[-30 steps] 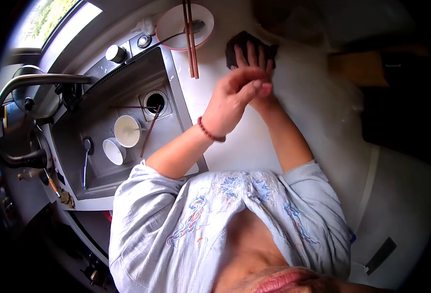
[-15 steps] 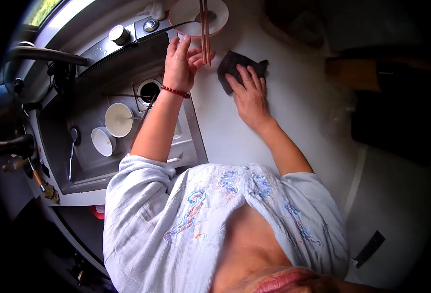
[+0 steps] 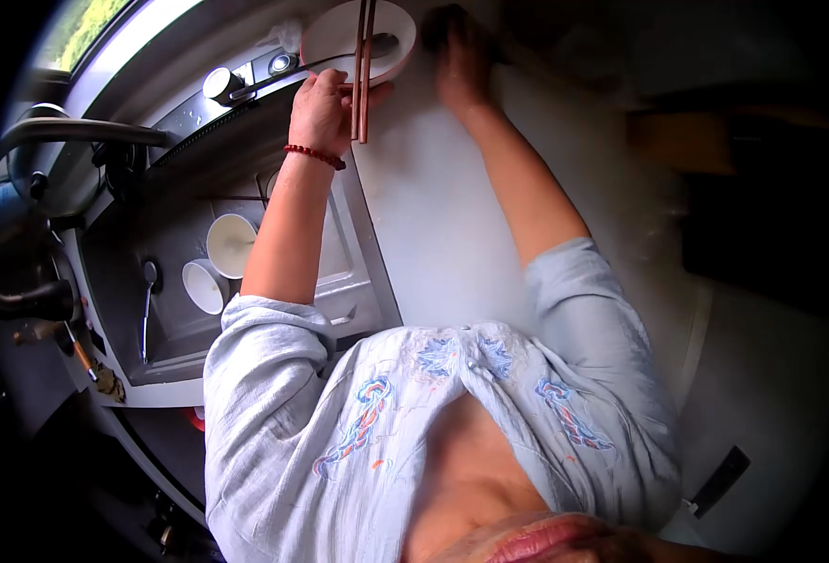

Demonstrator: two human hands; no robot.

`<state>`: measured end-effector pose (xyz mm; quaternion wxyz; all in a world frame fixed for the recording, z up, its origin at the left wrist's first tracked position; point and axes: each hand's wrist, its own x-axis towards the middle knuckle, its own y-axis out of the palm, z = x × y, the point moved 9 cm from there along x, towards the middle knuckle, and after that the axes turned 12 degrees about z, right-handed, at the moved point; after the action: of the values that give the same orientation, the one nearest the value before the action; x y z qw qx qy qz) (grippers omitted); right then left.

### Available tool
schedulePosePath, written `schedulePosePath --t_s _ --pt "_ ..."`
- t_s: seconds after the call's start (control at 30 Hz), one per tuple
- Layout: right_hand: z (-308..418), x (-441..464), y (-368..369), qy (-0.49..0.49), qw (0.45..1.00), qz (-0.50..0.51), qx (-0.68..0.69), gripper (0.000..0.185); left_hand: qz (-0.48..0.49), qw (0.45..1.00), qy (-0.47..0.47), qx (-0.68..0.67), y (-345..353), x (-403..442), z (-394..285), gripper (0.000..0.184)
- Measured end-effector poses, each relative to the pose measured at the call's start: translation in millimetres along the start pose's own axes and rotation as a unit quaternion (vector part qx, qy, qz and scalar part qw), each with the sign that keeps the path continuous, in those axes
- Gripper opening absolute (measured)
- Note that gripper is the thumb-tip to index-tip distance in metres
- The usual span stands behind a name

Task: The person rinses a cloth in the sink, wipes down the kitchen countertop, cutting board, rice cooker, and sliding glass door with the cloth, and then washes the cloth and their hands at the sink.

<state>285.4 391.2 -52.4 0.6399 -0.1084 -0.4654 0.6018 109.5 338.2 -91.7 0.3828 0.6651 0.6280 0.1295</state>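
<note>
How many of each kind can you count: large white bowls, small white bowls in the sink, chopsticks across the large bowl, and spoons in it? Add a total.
Large white bowl: 1
Small white bowls: 2
Chopsticks: 2
Spoon: 1
Total: 6

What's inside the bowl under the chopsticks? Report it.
The bowl holds the head of a long-handled spoon, whose handle passes over the rim. The chopsticks hide a narrow strip, and anything beneath the spoon is covered.
</note>
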Motion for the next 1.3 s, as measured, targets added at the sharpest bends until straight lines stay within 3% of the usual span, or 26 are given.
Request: schedulePosePath --t_s 0.07,0.1,0.17,0.2,0.23,0.3,0.37,0.43,0.57,0.7,0.83,0.9,1.0,1.07,1.17,1.23,1.3 --pt "-9.1 20.4 32.6 0.124 0.960 0.220 -0.120 0.040 0.004 1.000 0.006 0.018 -4.0 -4.9 -8.4 0.026" --pt "0.9 27.9 24.0 0.128 0.959 0.222 -0.117 0.040 0.015 0.999 0.015 0.027 -0.1 -8.1 -14.9 0.024" --pt "28.4 16.1 23.8 0.109 0.930 0.347 -0.048 0.039 -0.048 0.997 0.016 0.059 1.9 -19.5 -25.9 0.022" --pt "58.2 2.6 2.5 -0.009 0.956 0.192 -0.222 0.026 -0.025 0.998 0.019 0.063 0.1 -16.9 -24.9 0.022" --pt "51.8 -12.3 6.4 -0.007 0.955 0.192 -0.226 0.026 0.000 0.998 0.024 0.066 -0.8 -10.6 -26.2 0.022" --pt "54.3 -45.8 22.5 -0.103 0.937 0.285 -0.175 0.047 0.008 0.997 0.027 0.073 4.2 -8.3 -27.0 0.023" --pt "56.9 -94.5 12.5 -0.073 0.921 0.364 -0.119 0.051 0.016 0.996 0.024 0.080 1.4 -1.5 -20.9 0.024" --pt "77.1 -136.3 -12.7 -0.080 0.920 0.369 -0.103 0.049 0.061 0.991 0.017 0.115 -5.0 14.9 -9.8 0.026" --pt "100.6 -195.5 -55.3 -0.081 0.936 0.341 -0.013 0.043 0.016 1.000 -0.007 -0.005 31.0 4.1 16.4 0.024" --pt "100.3 -227.5 -99.3 -0.053 0.960 0.275 -0.004 0.032 0.049 0.998 -0.035 0.003 39.5 19.9 50.3 0.023" --pt "55.0 -229.7 -164.3 0.078 0.990 0.114 0.028 0.033 0.018 0.998 -0.003 0.054 68.3 -3.3 56.4 0.023" --pt "13.0 -217.0 -185.0 0.094 0.995 0.003 -0.015 0.035 0.026 0.997 -0.009 0.068 68.0 11.0 71.1 0.024" --pt "-43.0 -198.1 -184.1 0.142 0.987 -0.020 -0.078 0.033 0.028 0.998 0.023 0.051 89.9 8.8 78.5 0.024" --pt "-46.8 -193.2 -168.1 0.192 0.953 0.040 -0.230 0.037 0.047 0.998 0.014 0.037 93.8 19.9 88.1 0.024" --pt "-11.1 -215.7 -146.5 0.145 0.961 0.062 -0.227 0.041 0.119 0.993 -0.008 0.023 89.3 53.5 109.2 0.025" --pt "15.7 -234.3 -139.3 0.125 0.980 0.083 -0.128 0.040 0.158 0.987 0.029 0.007 94.2 59.9 110.3 0.029" --pt "47.0 -248.8 -149.6 0.100 0.985 0.065 -0.122 0.039 0.132 0.991 0.018 -0.015 101.1 35.4 108.7 0.034"
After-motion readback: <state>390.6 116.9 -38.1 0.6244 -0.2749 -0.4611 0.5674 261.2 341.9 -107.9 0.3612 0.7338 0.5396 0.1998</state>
